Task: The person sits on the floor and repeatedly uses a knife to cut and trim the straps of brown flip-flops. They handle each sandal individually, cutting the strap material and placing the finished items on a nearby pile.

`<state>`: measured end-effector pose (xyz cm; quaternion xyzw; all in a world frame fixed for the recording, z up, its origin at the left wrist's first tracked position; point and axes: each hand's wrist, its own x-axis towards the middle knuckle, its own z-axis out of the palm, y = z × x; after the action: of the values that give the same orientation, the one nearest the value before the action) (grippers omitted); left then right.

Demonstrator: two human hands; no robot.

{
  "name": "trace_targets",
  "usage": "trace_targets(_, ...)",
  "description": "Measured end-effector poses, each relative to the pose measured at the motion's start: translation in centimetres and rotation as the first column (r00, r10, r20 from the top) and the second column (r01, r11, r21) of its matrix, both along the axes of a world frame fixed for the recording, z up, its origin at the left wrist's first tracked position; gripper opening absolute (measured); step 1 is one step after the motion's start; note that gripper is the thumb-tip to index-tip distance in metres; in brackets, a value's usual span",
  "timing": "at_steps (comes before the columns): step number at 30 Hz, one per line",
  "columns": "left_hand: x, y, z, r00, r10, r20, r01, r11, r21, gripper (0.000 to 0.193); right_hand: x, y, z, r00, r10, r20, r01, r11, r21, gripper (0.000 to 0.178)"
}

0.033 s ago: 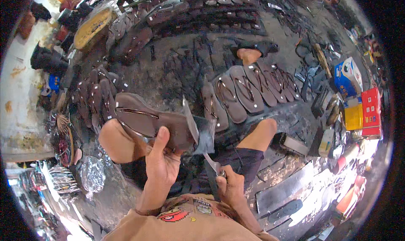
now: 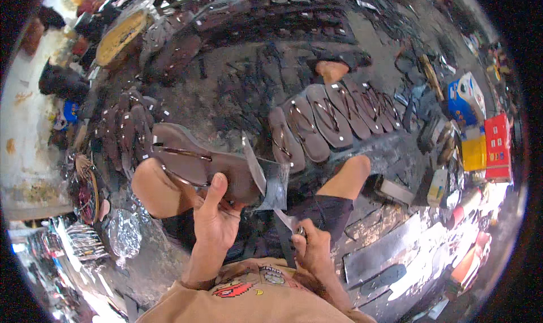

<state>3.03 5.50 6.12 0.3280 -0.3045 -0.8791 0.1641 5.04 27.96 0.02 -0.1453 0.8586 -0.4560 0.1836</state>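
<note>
My left hand (image 2: 218,224) grips a brown thong sandal (image 2: 229,167), its thumb pressed on top of the footbed and the other fingers underneath. The sandal's toe points to the upper left, its heel toward my right hand. Around the heel, a thin dark sheet of sole material (image 2: 277,184) sticks out past the edge, with a curved, partly cut strip (image 2: 253,162) standing up from it. In my right hand (image 2: 314,246), closed round the handle, is a knife (image 2: 285,219). Its blade tip is at the sheet's lower edge; whether they touch I cannot tell.
Brown sandals (image 2: 311,128) stand in a row beyond my right knee, with another cluster (image 2: 127,128) at the left. More sandals line the far side. Dark scraps (image 2: 249,91) litter the floor. At the right are a blue-white box (image 2: 465,99) and a red box (image 2: 498,147).
My right hand and the knife have shifted slightly down and to the right. The sandal stays nearly in place in my left hand.
</note>
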Motion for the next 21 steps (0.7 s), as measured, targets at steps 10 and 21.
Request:
trace_targets(10, 2.9, -1.2, -2.7, 0.978, -0.193, 0.081, 0.200, 0.975, -0.094, 0.054, -11.7, -1.8, 4.1, 0.892, 0.451, 0.036, -0.445, 0.888, -0.114, 0.013)
trace_targets(21, 1.8, -11.9, 4.8, 0.967, 0.050, -0.250, -0.096, 0.980, -0.172, 0.028, -16.9, -7.4, 0.0, 0.977, -0.206, 0.056, 0.211, 0.888, -0.409, 0.037)
